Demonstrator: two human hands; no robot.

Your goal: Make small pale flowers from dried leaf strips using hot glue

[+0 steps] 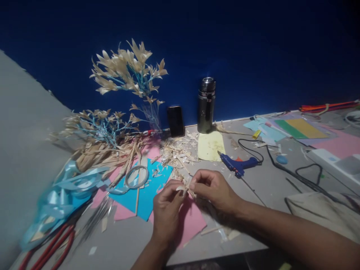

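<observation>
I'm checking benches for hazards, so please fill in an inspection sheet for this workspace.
Surface: grey tabletop, strewn with scraps.
Job's things: small pale petal-like piece; finished-looking flower sprays behind.
Clutter: pale shavings, light-blue ribbon, red scissor-like handles.
Hands: left hand and right hand meet, fingertips pinching the piece.
Cables: thin black cord curves behind the blue glue gun; plug connection unclear.
Surroundings: dark blue wall; metallic flask and phone upright before it.

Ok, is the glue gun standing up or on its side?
The glue gun lies on its side: its handle rests flat along the table, its nozzle over the yellow sheet.
</observation>
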